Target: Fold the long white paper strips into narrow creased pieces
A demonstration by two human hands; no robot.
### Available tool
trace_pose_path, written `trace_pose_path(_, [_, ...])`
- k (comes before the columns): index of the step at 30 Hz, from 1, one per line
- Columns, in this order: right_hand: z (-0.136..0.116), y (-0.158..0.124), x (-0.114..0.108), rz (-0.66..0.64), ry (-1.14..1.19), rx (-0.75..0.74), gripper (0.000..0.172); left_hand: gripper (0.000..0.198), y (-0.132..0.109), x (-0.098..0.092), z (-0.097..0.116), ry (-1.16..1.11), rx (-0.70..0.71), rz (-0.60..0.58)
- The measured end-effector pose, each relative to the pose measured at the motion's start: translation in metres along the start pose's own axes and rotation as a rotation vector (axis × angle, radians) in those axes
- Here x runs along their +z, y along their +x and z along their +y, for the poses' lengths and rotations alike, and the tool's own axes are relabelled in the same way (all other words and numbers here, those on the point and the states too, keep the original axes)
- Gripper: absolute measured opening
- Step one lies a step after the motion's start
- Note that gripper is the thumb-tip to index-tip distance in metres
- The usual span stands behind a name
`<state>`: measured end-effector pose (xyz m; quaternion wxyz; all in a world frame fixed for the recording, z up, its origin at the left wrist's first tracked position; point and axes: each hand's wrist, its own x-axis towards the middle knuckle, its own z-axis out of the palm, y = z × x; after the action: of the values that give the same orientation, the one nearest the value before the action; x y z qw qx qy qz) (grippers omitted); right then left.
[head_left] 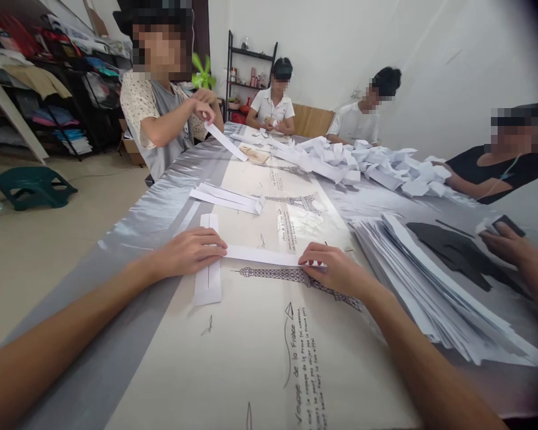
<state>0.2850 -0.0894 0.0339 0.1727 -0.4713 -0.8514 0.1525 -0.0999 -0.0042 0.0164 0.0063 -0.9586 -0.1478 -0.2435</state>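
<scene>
A narrow white paper strip (264, 255) stretches between my two hands, just above the table covering. My left hand (192, 252) has its fingers pressed together on the strip's left end. At the other end, my right hand (336, 267) pinches the strip between thumb and fingers. Below my left hand lies a wider folded paper piece (208, 289) with a dark line down its middle, partly covered by that hand. Farther ahead is a small group of folded white paper strips (226, 198).
A stack of long paper sheets (421, 286) lies to the right, near a dark cloth (452, 245). Beyond it rises a heap of folded papers (341, 158). Several people sit or stand around the table (152, 334); one holds a paper strip (226, 142). A green stool (36, 182) stands left.
</scene>
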Motion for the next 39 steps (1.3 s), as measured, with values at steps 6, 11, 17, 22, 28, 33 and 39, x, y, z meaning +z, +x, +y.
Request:
trace_pose_path(6, [-0.007, 0.001, 0.002, -0.049, 0.045, 0.11, 0.021, 0.026, 0.009, 0.006, 0.018, 0.048, -0.114, 0.005])
trace_pose_path(11, [-0.007, 0.002, 0.001, -0.049, 0.067, 0.168, 0.027, 0.032, 0.015, 0.009, 0.023, 0.007, -0.2, 0.022])
trace_pose_path(17, [-0.008, 0.0, -0.004, -0.072, 0.035, 0.024, 0.026, 0.026, 0.012, -0.004, 0.016, 0.077, 0.016, -0.073])
trace_pose_path(22, [-0.012, -0.002, -0.005, -0.052, -0.008, -0.049, 0.024, 0.027, 0.01, -0.016, 0.013, 0.239, 0.146, -0.126])
trace_pose_path(28, [-0.025, 0.001, 0.01, -0.027, -0.124, -0.099, 0.024, 0.022, 0.016, 0.008, 0.031, 0.164, 0.108, -0.04])
trace_pose_path(33, [-0.032, 0.004, 0.019, -0.022, -0.186, -0.106, 0.023, 0.024, 0.021, 0.021, 0.045, 0.055, 0.039, -0.048])
trace_pose_path(39, [-0.031, 0.004, 0.016, -0.026, -0.08, -0.097, 0.029, 0.022, 0.021, 0.022, 0.044, -0.121, -0.074, 0.006])
